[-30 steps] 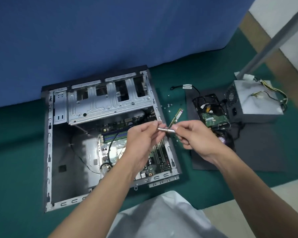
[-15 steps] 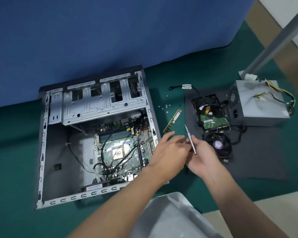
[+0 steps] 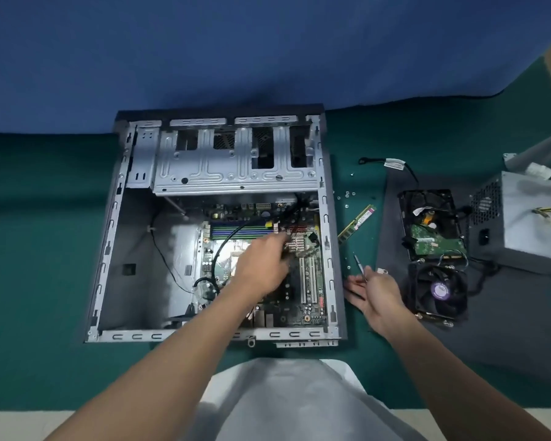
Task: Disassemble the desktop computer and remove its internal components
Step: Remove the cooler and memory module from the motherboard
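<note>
The open desktop case (image 3: 119, 249) lies flat on green cloth, with its motherboard (image 3: 312, 310) exposed inside. My left hand (image 3: 263, 265) reaches into the case above the board, its blurred fingertips at the black cables (image 3: 218, 253) beside a small heat sink (image 3: 298, 245). I cannot tell whether it grips them. Just outside the case's right wall, my right hand (image 3: 374, 292) is turned palm up, fingers extended. Its thumb holds a thin screwdriver (image 3: 358, 264) that points away from me.
Lying to the right of the case are a RAM stick (image 3: 357, 222), several loose screws (image 3: 347, 195) and a labelled cable (image 3: 393, 163). A grey mat (image 3: 522, 313) carries a hard drive (image 3: 433, 237), a cooler fan (image 3: 439, 291) and the power supply (image 3: 528, 224).
My hands have parted. The left one let go of the screwdriver and moved left into the case. The right one dropped to the cloth beside the case, keeping the screwdriver.
</note>
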`<state>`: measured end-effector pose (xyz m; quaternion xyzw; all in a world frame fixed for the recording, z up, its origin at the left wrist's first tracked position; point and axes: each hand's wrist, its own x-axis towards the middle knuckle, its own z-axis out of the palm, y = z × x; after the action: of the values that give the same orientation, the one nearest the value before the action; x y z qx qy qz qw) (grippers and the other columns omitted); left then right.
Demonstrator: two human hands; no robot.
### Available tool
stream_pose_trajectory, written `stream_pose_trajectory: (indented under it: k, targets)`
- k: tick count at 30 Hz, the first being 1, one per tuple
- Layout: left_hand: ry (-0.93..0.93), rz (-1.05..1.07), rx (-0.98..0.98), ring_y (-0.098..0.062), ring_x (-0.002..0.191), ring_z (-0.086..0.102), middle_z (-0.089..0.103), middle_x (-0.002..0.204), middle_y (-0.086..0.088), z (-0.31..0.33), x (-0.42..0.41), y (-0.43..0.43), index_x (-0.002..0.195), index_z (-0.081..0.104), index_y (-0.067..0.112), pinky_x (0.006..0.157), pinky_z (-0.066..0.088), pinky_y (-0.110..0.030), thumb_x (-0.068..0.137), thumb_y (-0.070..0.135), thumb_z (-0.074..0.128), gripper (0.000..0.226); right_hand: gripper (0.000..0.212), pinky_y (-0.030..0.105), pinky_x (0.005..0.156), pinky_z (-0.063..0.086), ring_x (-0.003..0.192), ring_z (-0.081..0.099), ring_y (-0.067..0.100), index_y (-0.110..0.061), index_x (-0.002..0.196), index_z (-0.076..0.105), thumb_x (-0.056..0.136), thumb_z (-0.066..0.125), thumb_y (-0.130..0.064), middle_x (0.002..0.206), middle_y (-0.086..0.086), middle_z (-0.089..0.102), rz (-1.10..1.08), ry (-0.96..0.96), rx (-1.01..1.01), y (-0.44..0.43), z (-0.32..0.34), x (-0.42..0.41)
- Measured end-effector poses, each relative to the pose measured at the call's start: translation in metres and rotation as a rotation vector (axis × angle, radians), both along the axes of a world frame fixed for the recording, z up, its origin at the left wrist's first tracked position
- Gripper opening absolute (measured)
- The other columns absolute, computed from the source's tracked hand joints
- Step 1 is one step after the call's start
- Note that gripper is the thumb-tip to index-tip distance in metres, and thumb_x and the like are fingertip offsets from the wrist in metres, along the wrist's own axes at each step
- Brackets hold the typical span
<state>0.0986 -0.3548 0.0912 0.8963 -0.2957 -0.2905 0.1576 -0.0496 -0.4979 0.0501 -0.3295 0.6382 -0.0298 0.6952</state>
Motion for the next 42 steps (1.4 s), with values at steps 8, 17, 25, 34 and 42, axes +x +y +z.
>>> stream_pose_trajectory:
  k: [8, 17, 25, 34, 42]
  targets:
    - [0.003, -0.246, 0.100, -0.024, 0.114, 0.054, 0.051, 0.130, -0.006, -0.029, 0.007, -0.016, 0.109, 0.061, 0.016, 0.095, 0.050, -0.039, 0.089, 0.018, 0.067, 0.021, 0.026, 0.020, 0.037, 0.024, 0.043, 0.037, 0.007, -0.008, 0.080, 0.052, 0.100, 0.047, -0.023, 0.061, 0.001, 0.046, 0.072, -0.013, -0.202, 0.001, 0.044, -0.001]
    - [0.007, -0.250, -0.011, -0.024, 0.103, 0.059, 0.059, 0.113, -0.003, -0.032, 0.024, -0.001, 0.122, 0.052, 0.015, 0.088, 0.053, -0.041, 0.090, 0.017, 0.062, 0.034, 0.007, 0.020, 0.037, 0.025, 0.041, 0.036, 0.008, -0.012, 0.087, 0.058, 0.093, 0.057, -0.009, 0.053, -0.001, 0.049, 0.010, -0.209, -0.508, 0.019, 0.097, 0.021]
    - [0.365, -0.275, -0.027, -0.020, 0.105, 0.057, 0.056, 0.121, -0.006, -0.029, 0.004, -0.012, 0.139, 0.033, 0.018, 0.093, 0.051, -0.041, 0.090, 0.028, 0.064, 0.059, 0.010, 0.020, 0.039, 0.029, 0.041, 0.038, 0.009, -0.010, 0.086, 0.058, 0.094, 0.054, -0.005, 0.052, 0.000, 0.050, -0.028, -0.181, -0.554, 0.044, 0.114, 0.031]
    - [0.159, -0.516, 0.024, -0.016, 0.082, 0.060, 0.060, 0.088, 0.001, -0.033, 0.014, 0.009, 0.120, 0.055, 0.020, 0.075, 0.053, -0.029, 0.093, 0.017, 0.059, 0.027, 0.013, 0.022, 0.043, 0.035, 0.044, 0.043, 0.011, -0.015, 0.082, 0.062, 0.092, 0.058, -0.009, 0.053, -0.002, 0.054, 0.061, -0.121, -0.662, 0.064, 0.119, 0.032]
    - [-0.036, -0.421, -0.055, -0.028, 0.146, 0.009, 0.007, 0.160, -0.006, -0.039, 0.024, 0.023, 0.150, 0.028, 0.024, 0.118, 0.019, -0.048, 0.089, 0.020, 0.063, 0.070, 0.014, 0.032, 0.081, 0.054, 0.078, 0.068, 0.020, -0.013, 0.099, 0.067, 0.092, 0.054, -0.012, 0.087, 0.004, 0.071, 0.661, 0.347, -0.983, 0.102, 0.090, 0.075]
